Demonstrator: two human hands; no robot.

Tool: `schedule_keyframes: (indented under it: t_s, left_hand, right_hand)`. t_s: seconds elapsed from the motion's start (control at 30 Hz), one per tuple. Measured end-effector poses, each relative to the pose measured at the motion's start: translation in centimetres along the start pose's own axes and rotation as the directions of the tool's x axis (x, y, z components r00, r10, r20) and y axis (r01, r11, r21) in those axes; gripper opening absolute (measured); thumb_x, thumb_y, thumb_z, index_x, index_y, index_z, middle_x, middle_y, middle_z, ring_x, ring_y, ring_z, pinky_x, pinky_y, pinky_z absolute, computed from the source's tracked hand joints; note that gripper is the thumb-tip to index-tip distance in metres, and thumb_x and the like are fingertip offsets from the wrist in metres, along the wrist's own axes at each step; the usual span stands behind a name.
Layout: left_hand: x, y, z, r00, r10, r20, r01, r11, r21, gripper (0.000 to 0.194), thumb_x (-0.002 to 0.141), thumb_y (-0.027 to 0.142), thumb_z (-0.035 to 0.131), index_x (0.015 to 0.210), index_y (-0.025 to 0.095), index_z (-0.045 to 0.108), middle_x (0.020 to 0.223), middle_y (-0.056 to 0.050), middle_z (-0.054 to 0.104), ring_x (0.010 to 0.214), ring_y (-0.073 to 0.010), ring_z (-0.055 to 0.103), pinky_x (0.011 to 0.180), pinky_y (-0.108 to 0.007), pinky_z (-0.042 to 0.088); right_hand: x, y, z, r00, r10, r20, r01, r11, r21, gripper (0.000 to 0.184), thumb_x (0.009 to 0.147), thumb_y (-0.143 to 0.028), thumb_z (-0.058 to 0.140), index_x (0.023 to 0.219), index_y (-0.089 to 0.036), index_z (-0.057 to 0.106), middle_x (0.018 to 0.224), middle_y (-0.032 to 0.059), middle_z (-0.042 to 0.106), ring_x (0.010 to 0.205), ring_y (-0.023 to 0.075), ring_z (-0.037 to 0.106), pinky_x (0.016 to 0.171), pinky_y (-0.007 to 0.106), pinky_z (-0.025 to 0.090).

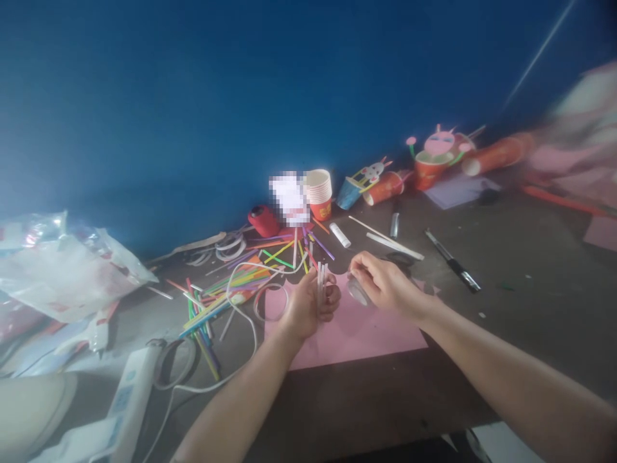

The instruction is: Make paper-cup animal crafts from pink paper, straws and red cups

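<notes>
My left hand (308, 305) is closed around a few short white sticks (322, 276), which stand upright out of the fist. To its right, my right hand (383, 281) has its fingers pinched on a small round translucent thing that looks like a tape roll (358, 292); the fingers partly hide it. Both hands are above a pink paper sheet (357, 341) with a scalloped far edge. A white ring (270, 302) lies beside my left hand. Beyond the hands are a glue stick (340, 235) and loose white sticks (393, 245).
Coloured sticks (222, 299) lie scattered at left, with a white cable (253, 325) looping past them. A power strip (128, 392), glue gun (99, 334) and plastic bag (72, 276) are farther left. Stacked paper cups (319, 193) and decorated cups (431, 168) line the back; a pen (453, 260) lies right.
</notes>
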State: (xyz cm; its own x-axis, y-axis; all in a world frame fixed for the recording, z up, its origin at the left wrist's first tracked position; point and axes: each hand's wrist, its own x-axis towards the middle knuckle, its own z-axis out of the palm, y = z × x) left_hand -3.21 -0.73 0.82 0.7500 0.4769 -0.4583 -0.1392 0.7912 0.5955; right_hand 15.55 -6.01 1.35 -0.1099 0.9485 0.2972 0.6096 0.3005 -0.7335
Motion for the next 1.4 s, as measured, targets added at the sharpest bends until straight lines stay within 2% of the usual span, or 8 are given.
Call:
schedule_keyframes:
  t_s: [0.17,0.33,0.53,0.6,0.8,0.97,1.17,1.4]
  left_hand:
    - [0.1,-0.2,-0.1,0.999,0.011,-0.040,-0.008,0.998,0.066,0.021,0.081,0.041,0.050,0.086,0.020,0.049,0.061,0.005,0.035,0.043,-0.0052,0.025,0.038,-0.016,0.012]
    - [0.3,-0.4,-0.2,0.996,0.036,-0.085,-0.029,0.996,0.082,0.026,0.081,0.043,0.049,0.086,0.018,0.051,0.059,0.004,0.036,0.044,-0.0059,0.029,0.039,-0.016,0.018]
    - [0.5,-0.9,-0.4,0.988,0.137,-0.071,-0.125,0.980,0.154,0.023,0.083,0.039,0.050,0.077,0.017,0.046,0.057,0.004,0.035,0.050,-0.0084,0.038,0.045,-0.018,0.034]
    - [0.4,-0.8,-0.4,0.992,0.120,-0.047,-0.111,0.980,0.164,0.024,0.084,0.039,0.049,0.075,0.018,0.043,0.054,0.006,0.030,0.047,-0.0075,0.034,0.043,-0.018,0.032]
    - [0.0,-0.5,0.0,0.996,0.086,-0.031,-0.076,0.969,0.234,0.038,0.085,0.044,0.048,0.064,0.020,0.028,0.049,0.009,0.017,0.040,-0.0051,0.016,0.036,-0.015,0.010]
    - [-0.1,-0.4,0.1,0.999,-0.030,-0.025,0.035,0.967,0.251,0.036,0.083,0.040,0.046,0.061,0.019,0.026,0.054,0.007,0.027,0.038,-0.0037,0.016,0.032,-0.017,0.009]
    - [0.2,-0.5,-0.6,0.988,-0.125,0.085,0.102,0.967,0.233,0.031,0.079,0.036,0.045,0.060,0.019,0.028,0.054,0.005,0.028,0.037,-0.0056,0.024,0.031,-0.018,0.020]
    - [0.3,-0.6,-0.9,0.996,-0.075,0.037,0.063,0.965,0.256,0.026,0.081,0.041,0.045,0.069,0.020,0.035,0.054,0.006,0.027,0.038,-0.0055,0.019,0.032,-0.016,0.013]
  right_hand:
    - [0.0,0.0,0.0,1.000,0.014,0.007,-0.014,1.000,0.016,0.007,0.089,-0.020,0.040,0.090,-0.019,0.047,0.080,0.0038,0.062,0.069,0.0139,0.057,0.063,0.025,0.041]
    - [0.0,-0.1,-0.1,1.000,0.016,0.011,-0.017,1.000,0.025,0.007,0.090,-0.020,0.041,0.089,-0.018,0.048,0.078,0.0032,0.060,0.067,0.0130,0.056,0.062,0.024,0.040]
    - [0.0,-0.1,-0.1,1.000,0.019,0.003,-0.019,0.995,0.094,0.007,0.089,-0.020,0.041,0.088,-0.018,0.048,0.078,0.0029,0.059,0.065,0.0124,0.054,0.060,0.024,0.040]
    - [0.0,0.0,0.0,1.000,0.025,0.005,-0.026,0.992,0.120,0.006,0.089,-0.020,0.041,0.088,-0.018,0.047,0.077,0.0022,0.058,0.065,0.0120,0.053,0.060,0.024,0.040]
    - [0.1,0.0,0.0,0.999,0.042,0.032,-0.047,0.981,0.188,0.009,0.091,-0.022,0.041,0.085,-0.019,0.047,0.072,-0.0007,0.053,0.062,0.0108,0.049,0.058,0.024,0.038]
    - [0.1,0.2,0.0,0.997,0.033,0.074,-0.050,0.967,0.248,0.011,0.092,-0.024,0.040,0.088,-0.018,0.048,0.075,0.0008,0.056,0.066,0.0115,0.051,0.061,0.024,0.039]
    - [0.2,-0.2,-0.3,0.987,0.038,0.158,-0.087,0.946,0.312,0.012,0.092,-0.024,0.041,0.085,-0.018,0.048,0.078,0.0013,0.059,0.070,0.0119,0.054,0.065,0.024,0.041]
    - [0.2,0.3,0.0,0.985,0.016,0.172,-0.067,0.953,0.295,0.011,0.091,-0.025,0.042,0.087,-0.017,0.050,0.077,0.0008,0.058,0.067,0.0109,0.050,0.061,0.024,0.039]
